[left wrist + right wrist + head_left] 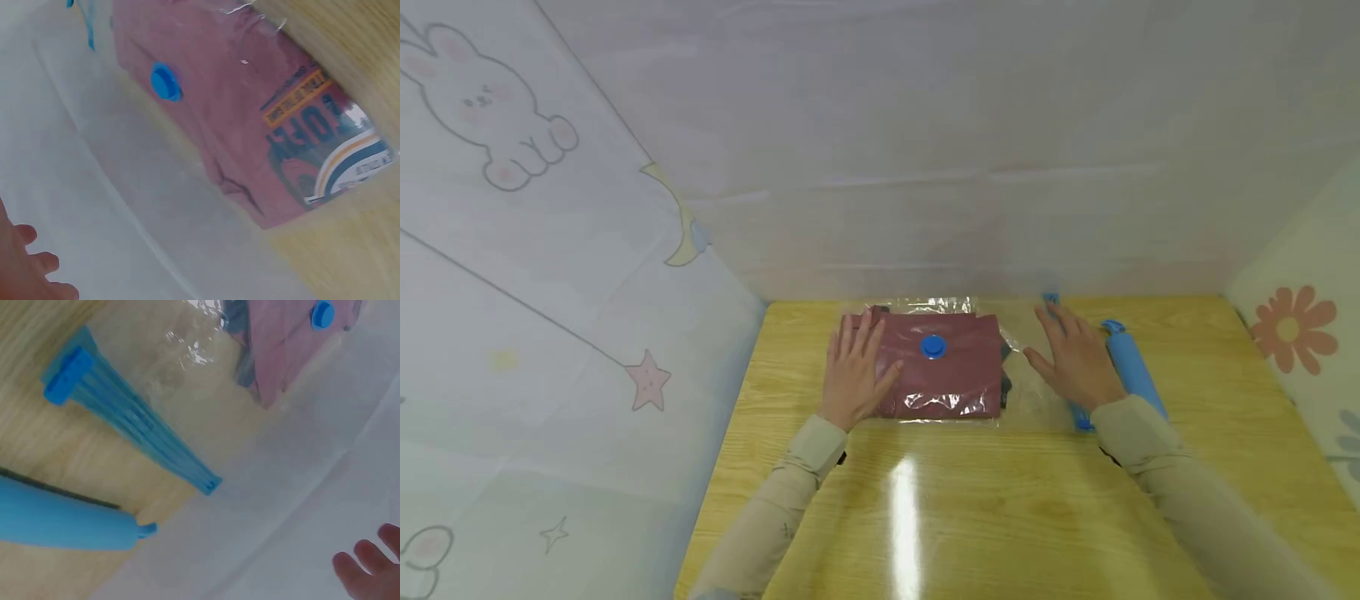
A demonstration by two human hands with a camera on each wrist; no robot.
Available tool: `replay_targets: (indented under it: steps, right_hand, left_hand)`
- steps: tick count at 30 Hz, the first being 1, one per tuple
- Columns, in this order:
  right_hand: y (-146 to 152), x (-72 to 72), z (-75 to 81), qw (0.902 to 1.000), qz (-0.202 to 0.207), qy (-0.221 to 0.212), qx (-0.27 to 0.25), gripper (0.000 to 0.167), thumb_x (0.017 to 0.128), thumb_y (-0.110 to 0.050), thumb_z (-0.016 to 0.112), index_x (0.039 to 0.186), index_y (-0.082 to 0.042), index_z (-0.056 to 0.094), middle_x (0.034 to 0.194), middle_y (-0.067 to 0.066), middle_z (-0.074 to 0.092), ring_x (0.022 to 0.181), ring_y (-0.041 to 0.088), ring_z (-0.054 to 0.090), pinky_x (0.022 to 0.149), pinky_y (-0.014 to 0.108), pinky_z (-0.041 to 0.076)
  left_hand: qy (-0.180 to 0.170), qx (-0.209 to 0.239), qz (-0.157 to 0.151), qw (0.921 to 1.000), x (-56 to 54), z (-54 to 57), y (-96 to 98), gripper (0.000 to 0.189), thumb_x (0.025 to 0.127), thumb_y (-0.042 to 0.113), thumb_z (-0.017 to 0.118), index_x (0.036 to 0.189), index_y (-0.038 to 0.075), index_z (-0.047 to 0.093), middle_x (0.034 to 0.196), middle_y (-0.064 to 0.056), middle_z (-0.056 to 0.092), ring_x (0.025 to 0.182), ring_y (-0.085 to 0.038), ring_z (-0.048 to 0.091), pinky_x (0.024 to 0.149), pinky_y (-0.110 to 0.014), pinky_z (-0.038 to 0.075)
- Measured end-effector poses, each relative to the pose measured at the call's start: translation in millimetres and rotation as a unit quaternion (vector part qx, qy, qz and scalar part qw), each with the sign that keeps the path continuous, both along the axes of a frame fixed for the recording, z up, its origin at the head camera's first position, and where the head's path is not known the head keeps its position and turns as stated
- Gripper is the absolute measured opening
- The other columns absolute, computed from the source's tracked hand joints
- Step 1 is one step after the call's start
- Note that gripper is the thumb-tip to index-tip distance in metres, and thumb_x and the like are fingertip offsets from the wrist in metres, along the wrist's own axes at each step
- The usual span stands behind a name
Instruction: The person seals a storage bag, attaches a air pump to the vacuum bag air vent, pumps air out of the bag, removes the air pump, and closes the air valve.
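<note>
A clear plastic vacuum storage bag (1036, 400) lies flat with a folded maroon garment (951, 379) inside. A round blue valve cap (933, 347) sits over the cloth. My left hand (853, 375), fingers spread and straight, is at the bag's left end, overlapping the garment in the head view. Over the bag's right end is my right hand (1078, 358), its fingers extended and holding nothing. The blue zip seal (134, 415) runs along that end, with a blue slider clip (69, 375) on it. Printed lettering (309, 119) shows through the plastic in the left wrist view.
A blue hand pump (1135, 371) lies on the wooden table (985, 517), just right of my right hand. Pale fabric (925, 167) hangs behind the table's back edge. More fabric with cartoon prints (647, 382) stands on the left, and a flower print (1288, 329) on the right.
</note>
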State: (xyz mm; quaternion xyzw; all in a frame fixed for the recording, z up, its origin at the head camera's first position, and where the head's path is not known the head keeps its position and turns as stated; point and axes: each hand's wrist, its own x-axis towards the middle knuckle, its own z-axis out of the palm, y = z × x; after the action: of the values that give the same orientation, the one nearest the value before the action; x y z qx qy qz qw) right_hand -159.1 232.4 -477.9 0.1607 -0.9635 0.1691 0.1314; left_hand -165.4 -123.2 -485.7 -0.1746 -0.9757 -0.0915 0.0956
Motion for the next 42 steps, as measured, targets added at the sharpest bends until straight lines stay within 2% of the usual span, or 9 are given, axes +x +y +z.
replay_targets:
  steps: [3, 7, 11, 15, 20, 25, 28, 31, 42]
  right_hand:
    - [0.7, 4.8, -15.0, 0.9987, -0.003, 0.042, -0.03, 0.061, 0.088, -0.02, 0.067, 0.139, 0.003, 0.044, 0.137, 0.029, 0.044, 0.119, 0.049, 0.045, 0.097, 0.062, 0.039]
    - [1.8, 13.5, -43.5, 0.9966, -0.022, 0.042, -0.067, 0.05, 0.086, -0.014, 0.067, 0.129, 0.007, 0.051, 0.128, 0.028, 0.049, 0.113, 0.047, 0.046, 0.092, 0.059, 0.041]
    - [4.8, 24.0, -72.4, 0.9957, -0.051, 0.008, -0.077, 0.045, 0.087, -0.013, 0.066, 0.125, 0.007, 0.054, 0.125, 0.03, 0.05, 0.11, 0.05, 0.047, 0.087, 0.062, 0.043]
    - [11.2, 31.8, -94.0, 0.995, -0.075, -0.019, -0.064, 0.047, 0.086, -0.015, 0.067, 0.125, 0.008, 0.054, 0.126, 0.032, 0.05, 0.108, 0.053, 0.049, 0.084, 0.065, 0.043]
    - [17.4, 35.6, -109.9, 0.9908, -0.102, -0.073, -0.052, 0.054, 0.089, -0.02, 0.063, 0.132, 0.01, 0.047, 0.134, 0.038, 0.041, 0.11, 0.06, 0.045, 0.084, 0.068, 0.041]
    - [20.9, 39.4, -122.4, 0.9756, -0.128, -0.172, -0.05, 0.062, 0.094, -0.027, 0.053, 0.14, 0.011, 0.036, 0.141, 0.042, 0.028, 0.117, 0.066, 0.035, 0.086, 0.073, 0.037]
    - [24.0, 41.8, -129.8, 0.9667, -0.13, -0.215, -0.046, 0.066, 0.095, -0.029, 0.05, 0.142, 0.012, 0.031, 0.142, 0.044, 0.023, 0.119, 0.067, 0.031, 0.085, 0.074, 0.038]
    - [26.1, 42.7, -134.5, 0.962, -0.127, -0.238, -0.045, 0.067, 0.095, -0.03, 0.049, 0.143, 0.013, 0.029, 0.143, 0.044, 0.02, 0.12, 0.067, 0.029, 0.085, 0.075, 0.037]
    - [28.8, 41.4, -141.4, 0.9589, -0.127, -0.25, -0.041, 0.067, 0.095, -0.033, 0.048, 0.142, 0.011, 0.029, 0.141, 0.045, 0.021, 0.118, 0.067, 0.028, 0.081, 0.073, 0.038]
  left_hand:
    - [0.002, -0.001, -0.002, 1.0, 0.5, -11.0, -1.7, 0.072, 0.099, 0.061, 0.022, 0.154, 0.014, 0.025, 0.163, -0.008, 0.013, 0.149, -0.036, 0.011, 0.121, -0.052, 0.013]
    - [-0.045, 0.003, -0.004, 0.999, 3.7, -30.0, -5.8, 0.068, 0.102, 0.056, 0.018, 0.152, 0.011, 0.027, 0.162, -0.01, 0.017, 0.148, -0.036, 0.02, 0.118, -0.052, 0.025]
    - [-0.106, 0.015, -0.008, 0.9942, 7.6, -49.2, -10.2, 0.061, 0.104, 0.047, 0.029, 0.153, 0.011, 0.024, 0.162, -0.01, 0.016, 0.147, -0.037, 0.021, 0.116, -0.052, 0.028]
    - [-0.13, 0.023, -0.012, 0.9911, 6.4, -73.0, -12.8, 0.061, 0.104, 0.043, 0.032, 0.154, 0.011, 0.02, 0.161, -0.015, 0.018, 0.146, -0.041, 0.02, 0.117, -0.052, 0.026]
    - [-0.149, 0.031, -0.016, 0.9883, 6.0, -93.1, -15.2, 0.059, 0.104, 0.037, 0.036, 0.154, 0.009, 0.02, 0.158, -0.02, 0.024, 0.144, -0.047, 0.023, 0.115, -0.057, 0.026]
    - [-0.186, 0.012, -0.017, 0.9824, 10.4, -109.6, -20.6, 0.053, 0.104, 0.037, 0.036, 0.153, 0.016, 0.029, 0.159, -0.016, 0.024, 0.145, -0.047, 0.019, 0.113, -0.062, 0.028]
    - [-0.211, 0.013, -0.013, 0.9773, 13.7, -116.3, -23.6, 0.052, 0.104, 0.04, 0.035, 0.152, 0.02, 0.031, 0.16, -0.014, 0.022, 0.147, -0.045, 0.014, 0.113, -0.063, 0.025]
    - [-0.229, 0.008, -0.001, 0.9733, 16.4, -121.0, -26.1, 0.053, 0.104, 0.043, 0.033, 0.153, 0.024, 0.029, 0.162, -0.011, 0.018, 0.148, -0.041, 0.009, 0.114, -0.063, 0.023]
    - [-0.216, -0.007, 0.004, 0.9764, 18.8, -127.7, -27.0, 0.051, 0.104, 0.041, 0.034, 0.152, 0.024, 0.031, 0.161, -0.01, 0.02, 0.147, -0.043, 0.018, 0.113, -0.064, 0.023]
